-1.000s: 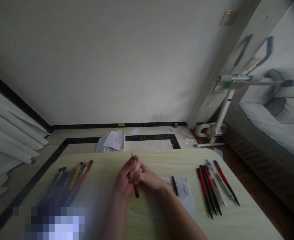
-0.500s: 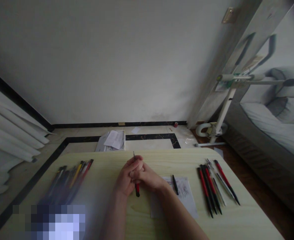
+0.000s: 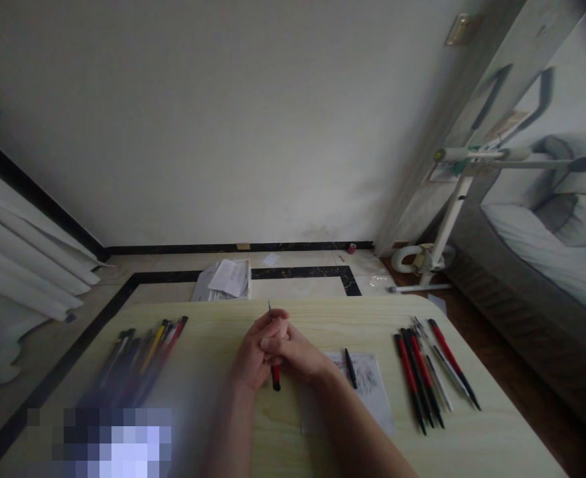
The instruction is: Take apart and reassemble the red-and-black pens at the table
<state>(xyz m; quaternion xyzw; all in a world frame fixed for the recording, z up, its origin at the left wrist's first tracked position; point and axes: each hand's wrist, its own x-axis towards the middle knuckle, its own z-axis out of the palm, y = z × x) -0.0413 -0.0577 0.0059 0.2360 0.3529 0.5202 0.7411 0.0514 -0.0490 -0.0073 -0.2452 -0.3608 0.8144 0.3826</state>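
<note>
Where our hands meet at mid-desk (image 3: 213, 431), we log one red-and-black pen (image 3: 275, 378): left hand (image 3: 253, 355) and right hand (image 3: 293, 355) both closed round it, tip upward. Black pen (image 3: 351, 368) on paper (image 3: 372, 398); pen rows left (image 3: 138, 358) and right (image 3: 429, 372).

Scene dimly lit, soft diffuse daylight, source perhaps off to left behind curtains (image 3: 24, 265). Wall (image 3: 223, 133) rendered grey, darkening toward corners (vignetting strongest at top right). Straight lines bent by wide lens; door frame (image 3: 452, 133) leaned and smeared at edge. Tabletop (image 3: 322, 318) evenly lit, shadows faint. Pencils at left (image 3: 138, 358) softened by blur, beside pixelated block (image 3: 103, 445). No glare seen.
</note>
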